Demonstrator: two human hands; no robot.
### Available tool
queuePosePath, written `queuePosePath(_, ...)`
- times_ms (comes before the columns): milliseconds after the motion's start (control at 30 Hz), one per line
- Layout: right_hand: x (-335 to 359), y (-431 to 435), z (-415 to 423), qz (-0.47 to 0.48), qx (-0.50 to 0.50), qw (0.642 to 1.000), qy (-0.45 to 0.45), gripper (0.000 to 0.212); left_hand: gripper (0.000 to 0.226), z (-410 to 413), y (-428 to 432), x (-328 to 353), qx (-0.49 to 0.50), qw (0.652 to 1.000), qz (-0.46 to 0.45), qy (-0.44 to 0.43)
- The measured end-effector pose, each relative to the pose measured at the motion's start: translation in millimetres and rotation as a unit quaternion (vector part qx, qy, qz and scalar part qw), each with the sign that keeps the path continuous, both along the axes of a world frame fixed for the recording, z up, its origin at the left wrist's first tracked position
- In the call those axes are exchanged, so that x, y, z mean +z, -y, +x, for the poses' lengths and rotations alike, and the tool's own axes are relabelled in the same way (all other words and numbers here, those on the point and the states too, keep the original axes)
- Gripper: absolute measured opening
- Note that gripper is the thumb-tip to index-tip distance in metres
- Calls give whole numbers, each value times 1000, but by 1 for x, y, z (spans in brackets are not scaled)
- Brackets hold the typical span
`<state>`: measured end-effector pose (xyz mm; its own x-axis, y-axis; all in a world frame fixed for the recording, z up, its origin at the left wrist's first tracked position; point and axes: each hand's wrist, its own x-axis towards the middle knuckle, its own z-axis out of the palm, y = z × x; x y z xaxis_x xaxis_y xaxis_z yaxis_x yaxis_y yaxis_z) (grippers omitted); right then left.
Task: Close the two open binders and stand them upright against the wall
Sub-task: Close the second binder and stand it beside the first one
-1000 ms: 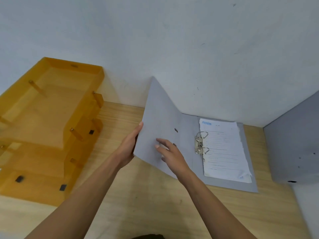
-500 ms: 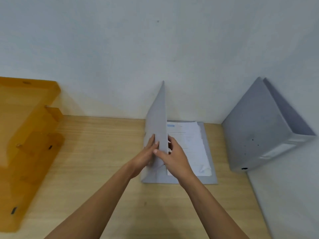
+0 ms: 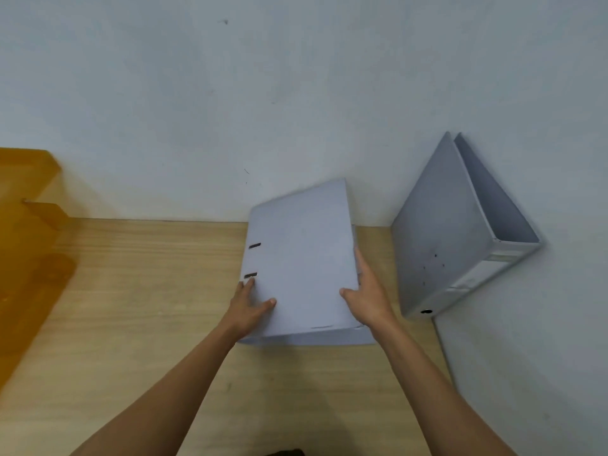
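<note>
binder (image 3: 301,258), grey and now closed, sits at the centre of the frame on the wooden desk (image 3: 131,307), its far edge tilted up toward the wall (image 3: 230,110); the left hand (image 3: 250,306) grips its left edge and the right hand (image 3: 368,299) grips its right edge. a second binder (image 3: 460,232) at the right of the frame already leans in the corner, its covers slightly parted. closing appears done, so the next move calls for raising this binder onto its edge and setting it against the wall.
</note>
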<state>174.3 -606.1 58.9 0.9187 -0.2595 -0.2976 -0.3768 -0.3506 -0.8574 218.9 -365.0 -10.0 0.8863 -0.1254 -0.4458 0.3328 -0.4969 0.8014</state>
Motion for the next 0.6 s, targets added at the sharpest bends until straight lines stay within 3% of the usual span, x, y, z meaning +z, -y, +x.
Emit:
queuePosePath(100, -21, 30, -9, -32, -38, 997, -59, 89, 92, -8, 3, -12, 70, 997, -17, -38)
queuePosePath(200, -49, 37, -14, -75, -51, 989, -120, 86, 87, -16, 9, -23, 65, 996, 11, -56)
queuePosePath(367, -85, 21, -9, -166, 45, 967, -190, 82, 86, -21, 15, -28, 49, 998, 21, -37)
queuePosePath(600, -106, 8, -2, -165, 123, 958, -199, 83, 89, -16, 11, -32, 44, 997, 29, -56)
